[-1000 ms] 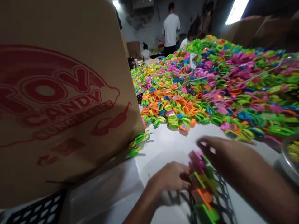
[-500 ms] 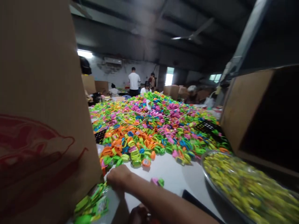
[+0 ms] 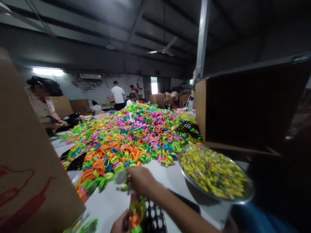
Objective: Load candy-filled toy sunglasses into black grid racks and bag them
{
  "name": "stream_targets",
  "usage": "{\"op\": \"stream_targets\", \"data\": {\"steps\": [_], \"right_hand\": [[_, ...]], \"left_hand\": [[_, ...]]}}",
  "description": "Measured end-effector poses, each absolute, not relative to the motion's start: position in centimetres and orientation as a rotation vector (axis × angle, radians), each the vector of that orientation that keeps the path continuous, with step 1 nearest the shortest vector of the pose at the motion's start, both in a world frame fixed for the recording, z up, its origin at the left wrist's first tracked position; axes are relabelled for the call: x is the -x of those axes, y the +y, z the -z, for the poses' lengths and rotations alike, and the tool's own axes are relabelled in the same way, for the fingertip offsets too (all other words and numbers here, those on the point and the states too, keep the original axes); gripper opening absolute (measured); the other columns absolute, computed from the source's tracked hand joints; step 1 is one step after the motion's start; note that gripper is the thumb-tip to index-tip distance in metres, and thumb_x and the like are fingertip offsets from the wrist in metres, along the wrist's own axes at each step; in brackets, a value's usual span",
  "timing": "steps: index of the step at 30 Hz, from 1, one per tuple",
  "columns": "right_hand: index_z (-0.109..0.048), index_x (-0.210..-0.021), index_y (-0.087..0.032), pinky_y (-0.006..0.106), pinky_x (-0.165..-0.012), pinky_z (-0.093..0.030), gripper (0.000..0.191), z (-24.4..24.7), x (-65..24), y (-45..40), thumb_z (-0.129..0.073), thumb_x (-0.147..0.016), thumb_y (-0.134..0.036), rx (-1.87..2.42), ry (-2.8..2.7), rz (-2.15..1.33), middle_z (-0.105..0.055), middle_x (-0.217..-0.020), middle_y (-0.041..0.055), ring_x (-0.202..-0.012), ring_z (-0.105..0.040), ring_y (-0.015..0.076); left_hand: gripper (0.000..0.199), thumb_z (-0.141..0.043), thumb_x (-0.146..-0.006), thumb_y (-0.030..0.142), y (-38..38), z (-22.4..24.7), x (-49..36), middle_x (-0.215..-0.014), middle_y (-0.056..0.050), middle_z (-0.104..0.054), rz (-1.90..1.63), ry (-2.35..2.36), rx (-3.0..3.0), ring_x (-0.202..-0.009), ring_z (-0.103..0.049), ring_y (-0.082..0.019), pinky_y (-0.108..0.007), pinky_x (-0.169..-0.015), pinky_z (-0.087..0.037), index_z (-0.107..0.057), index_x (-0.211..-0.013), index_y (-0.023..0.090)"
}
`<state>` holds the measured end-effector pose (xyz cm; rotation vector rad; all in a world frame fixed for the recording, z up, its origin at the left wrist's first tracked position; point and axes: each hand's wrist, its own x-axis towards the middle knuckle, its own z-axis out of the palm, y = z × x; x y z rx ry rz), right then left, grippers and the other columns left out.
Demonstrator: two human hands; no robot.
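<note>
My right hand (image 3: 142, 182) reaches in from the lower right over the white table. Its fingers are closed on a blurred green toy watch (image 3: 120, 177) with a greyish-pink face. Below it, at the bottom edge, my left hand (image 3: 121, 222) is partly cut off, its fingers curled beside orange, yellow and green plastic pieces (image 3: 135, 217); what it grips is unclear. A black perforated basket (image 3: 155, 215) stands right of these pieces. Just beyond my right hand spreads a large heap of colourful toy watches (image 3: 126, 142).
A metal bowl (image 3: 246, 198) of yellow wrapped pieces stands at right, before a big open cardboard box (image 3: 201, 111). Another carton (image 3: 36, 181) blocks the left. Green packets (image 3: 89, 226) lie near its foot. A co-worker (image 3: 45, 106) is at far left, others farther back.
The view has swung right. My right hand has moved from beside the left carton and the green packets to above the basket, now with a toy watch. The perforated basket has come into sight.
</note>
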<state>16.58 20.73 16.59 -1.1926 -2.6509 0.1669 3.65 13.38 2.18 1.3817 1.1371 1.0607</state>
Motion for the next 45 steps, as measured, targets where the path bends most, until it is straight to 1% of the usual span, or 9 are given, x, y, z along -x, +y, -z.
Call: {"op": "stream_targets", "data": {"steps": [4, 6, 9, 17, 24, 31, 37, 42, 45], "right_hand": [[-0.066, -0.103, -0.019, 0.024, -0.073, -0.046, 0.022, -12.5, -26.5, 15.3, -0.058, -0.092, -0.002, 1.263, -2.418, -0.440, -0.079, -0.098, 0.0066, -0.090, -0.074, 0.0216], [-0.064, -0.088, -0.021, 0.024, -0.062, -0.041, 0.012, -9.6, -29.7, 12.9, -0.060, -0.100, -0.019, 1.267, -2.172, -0.684, -0.072, -0.079, 0.0025, -0.071, -0.069, 0.0207], [-0.064, -0.077, -0.020, 0.027, -0.057, -0.037, 0.027, -5.8, -30.5, 10.1, -0.064, -0.096, -0.039, 1.328, -1.923, -0.897, -0.064, -0.065, 0.0010, -0.062, -0.062, 0.0212], [-0.062, -0.075, -0.020, 0.024, -0.055, -0.040, 0.018, -1.4, -24.2, 10.9, -0.064, -0.088, -0.031, 1.205, -1.757, -1.258, -0.067, -0.068, 0.0010, -0.062, -0.062, 0.0189], [-0.057, -0.071, -0.020, 0.024, -0.061, -0.039, 0.017, -1.3, -23.7, 11.6, -0.064, -0.085, -0.014, 1.270, -1.884, -1.213, -0.071, -0.073, 0.0019, -0.072, -0.065, 0.0204], [-0.070, -0.095, -0.021, 0.024, -0.073, -0.049, 0.027, -3.1, -22.5, 10.1, -0.060, -0.083, 0.000, 1.383, -2.077, -1.096, -0.079, -0.095, 0.0058, -0.085, -0.074, 0.0234], [-0.070, -0.105, -0.023, 0.025, -0.075, -0.053, 0.028, -3.8, -21.3, 9.5, -0.058, -0.089, -0.003, 1.472, -2.133, -1.021, -0.079, -0.098, 0.0079, -0.089, -0.075, 0.0256], [-0.067, -0.102, -0.024, 0.027, -0.068, -0.052, 0.025, -1.6, -23.9, 9.8, -0.054, -0.086, -0.011, 1.442, -2.198, -0.939, -0.079, -0.094, 0.0082, -0.081, -0.075, 0.0263], [-0.065, -0.097, -0.025, 0.031, -0.060, -0.048, 0.015, -3.0, -26.1, 12.0, -0.053, -0.089, -0.025, 1.483, -2.231, -0.568, -0.075, -0.082, 0.0085, -0.067, -0.073, 0.0282]], "left_hand": [[0.054, -0.097, -0.059, 0.059, 11.6, -0.6, -2.0, -0.067, 0.002, -0.062, -1.054, 1.346, -1.324, -0.076, -0.068, -0.022, -0.029, -0.069, -0.056, -0.067, -0.081, 0.020], [0.052, -0.095, -0.063, 0.056, 10.9, -0.6, -1.3, -0.073, 0.001, -0.065, -1.005, 1.339, -1.335, -0.080, -0.067, -0.020, -0.027, -0.074, -0.055, -0.069, -0.087, 0.018], [0.042, -0.090, -0.075, 0.050, 10.4, -1.3, -1.2, -0.076, -0.001, -0.067, -0.894, 1.218, -1.351, -0.080, -0.066, -0.017, -0.025, -0.075, -0.054, -0.074, -0.091, 0.014], [0.018, -0.076, -0.076, 0.031, 10.0, -0.9, -1.4, -0.067, 0.001, -0.062, -0.790, 1.153, -1.365, -0.060, -0.049, -0.010, -0.021, -0.058, -0.041, -0.073, -0.077, 0.013], [0.008, -0.062, -0.071, 0.018, 10.3, -0.3, -1.0, -0.070, 0.000, -0.062, -0.752, 1.195, -1.535, -0.066, -0.053, -0.011, -0.021, -0.062, -0.041, -0.066, -0.065, 0.015], [0.020, -0.064, -0.081, 0.022, 10.4, 0.4, -0.4, -0.071, -0.004, -0.065, -0.694, 1.185, -1.637, -0.063, -0.056, -0.013, -0.023, -0.062, -0.042, -0.065, -0.063, 0.016], [0.035, -0.060, -0.089, 0.024, 10.6, 0.0, -0.2, -0.063, -0.001, -0.058, -0.707, 1.112, -1.802, -0.061, -0.051, -0.012, -0.024, -0.063, -0.039, -0.055, -0.056, 0.018], [0.013, -0.066, -0.083, 0.017, 10.2, 0.0, -0.7, -0.072, 0.000, -0.071, -0.706, 1.145, -1.687, -0.065, -0.060, -0.013, -0.022, -0.065, -0.044, -0.077, -0.075, 0.016], [0.008, -0.075, -0.078, 0.013, 10.1, 0.6, -1.3, -0.075, 0.000, -0.073, -0.693, 1.191, -1.718, -0.069, -0.063, -0.014, -0.022, -0.067, -0.045, -0.082, -0.082, 0.015]]}}
